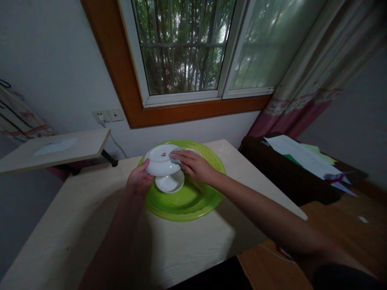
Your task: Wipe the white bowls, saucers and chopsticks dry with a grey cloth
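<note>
Left hand (139, 177) pinches the rim of an upturned white dish (161, 160) between thumb and fingers, while the right hand (195, 164) presses a gray cloth (175, 156) to its underside, fingers bunched over the fabric — a small printed mark (163, 154) beside the cloth. Just below the held dish, a white bowl (170, 183) sits in a green basin (184, 215); chopsticks (196, 184) lie beneath the right hand — all on a pale wooden table (121, 241)
</note>
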A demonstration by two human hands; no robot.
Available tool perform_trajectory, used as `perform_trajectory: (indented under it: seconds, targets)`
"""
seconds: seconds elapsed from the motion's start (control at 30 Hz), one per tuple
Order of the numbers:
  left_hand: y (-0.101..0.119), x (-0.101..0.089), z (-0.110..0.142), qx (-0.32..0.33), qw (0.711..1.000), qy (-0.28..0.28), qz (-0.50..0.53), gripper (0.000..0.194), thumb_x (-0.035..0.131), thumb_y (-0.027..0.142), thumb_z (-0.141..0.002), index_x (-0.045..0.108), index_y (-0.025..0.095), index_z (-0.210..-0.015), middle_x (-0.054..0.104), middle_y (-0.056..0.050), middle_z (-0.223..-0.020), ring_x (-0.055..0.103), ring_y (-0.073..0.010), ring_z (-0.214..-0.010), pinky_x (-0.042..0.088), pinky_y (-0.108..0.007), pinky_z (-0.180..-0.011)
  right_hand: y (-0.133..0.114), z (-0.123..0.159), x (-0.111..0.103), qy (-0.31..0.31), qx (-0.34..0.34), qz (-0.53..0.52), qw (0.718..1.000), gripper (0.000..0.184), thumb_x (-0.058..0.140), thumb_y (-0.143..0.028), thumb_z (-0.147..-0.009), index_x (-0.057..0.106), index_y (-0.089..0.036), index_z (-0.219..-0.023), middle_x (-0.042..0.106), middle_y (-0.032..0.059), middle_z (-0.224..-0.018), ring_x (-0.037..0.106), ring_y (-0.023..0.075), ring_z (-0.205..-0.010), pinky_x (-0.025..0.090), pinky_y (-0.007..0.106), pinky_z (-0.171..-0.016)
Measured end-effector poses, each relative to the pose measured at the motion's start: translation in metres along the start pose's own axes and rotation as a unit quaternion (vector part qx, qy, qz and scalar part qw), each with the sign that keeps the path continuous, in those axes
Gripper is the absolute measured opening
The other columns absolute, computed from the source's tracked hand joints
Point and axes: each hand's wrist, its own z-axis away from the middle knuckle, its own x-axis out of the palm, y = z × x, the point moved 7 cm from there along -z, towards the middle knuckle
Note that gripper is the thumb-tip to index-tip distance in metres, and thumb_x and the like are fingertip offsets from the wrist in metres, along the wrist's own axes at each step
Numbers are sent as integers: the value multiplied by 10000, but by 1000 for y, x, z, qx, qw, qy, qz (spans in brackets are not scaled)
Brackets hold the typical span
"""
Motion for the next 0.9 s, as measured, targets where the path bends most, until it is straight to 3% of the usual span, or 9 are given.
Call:
perform_trajectory:
  seconds: [0.17, 0.3, 0.4, 0.5, 0.6, 0.77, 0.9]
  targets:
    - [5, -1, 7, 8, 998, 55, -4, 430, 497, 112, -952, 580, 122, -1374, 691, -141, -1307, 602, -246, -1302, 526, -328, -1076, 30, 3, -7, 51, 90, 11, 995, 374, 480, -223, -1023, 624, -217, -1369, 628, 128, -1400, 587, 244, -1299, 468, 492, -1126]
    - [6, -1, 5, 9, 999, 47, 8, 480, 488, 122, -962, 530, 139, -1440, 678, -131, -1335, 584, -256, -1322, 520, -348, -1092, 9, 6, -4, 52, 40, 38, 997, 413, 508, -222, -1010, 579, -204, -1416, 580, 145, -1457, 550, 253, -1343, 453, 494, -1143]
    - [5, -1, 4, 2, 999, 33, 29, 499, 493, 143, -968, 505, 155, -1466, 671, -130, -1346, 598, -287, -1302, 535, -391, -1078, -15, 8, 4, 6, -16, 44, 999, 480, 505, -211, -1012, 490, -274, -1488, 525, 91, -1523, 504, 234, -1392, 412, 513, -1180]
    - [4, -2, 2, -2, 998, 33, 58, 466, 479, 145, -980, 530, 142, -1443, 679, -141, -1328, 621, -279, -1274, 545, -359, -1055, -28, 8, 12, -47, -53, 36, 997, 512, 476, -209, -1029, 423, -320, -1526, 482, 48, -1563, 464, 219, -1429, 378, 525, -1206]
    - [5, -3, 1, 0, 996, 37, 75, 421, 443, 130, -999, 561, 105, -1403, 696, -158, -1290, 646, -238, -1238, 549, -291, -1021, -23, 7, 12, -53, -55, 35, 996, 505, 483, -219, -1028, 432, -313, -1521, 487, 54, -1558, 467, 225, -1427, 380, 529, -1207]
    - [5, -1, 6, -2, 994, 67, 84, 430, 441, 94, -995, 541, 71, -1413, 691, -177, -1292, 682, -207, -1178, 548, -267, -1009, -1, 5, 0, 23, 1, 77, 997, 473, 512, -221, -1010, 495, -306, -1476, 559, 81, -1487, 535, 245, -1360, 456, 537, -1148]
    - [2, 5, 7, -4, 995, 49, 84, 450, 435, 103, -995, 530, 85, -1434, 675, -184, -1320, 659, -234, -1221, 529, -314, -1054, -13, 4, 5, -3, -37, 90, 995, 474, 502, -203, -1011, 487, -279, -1478, 555, 82, -1493, 527, 234, -1370, 441, 515, -1167]
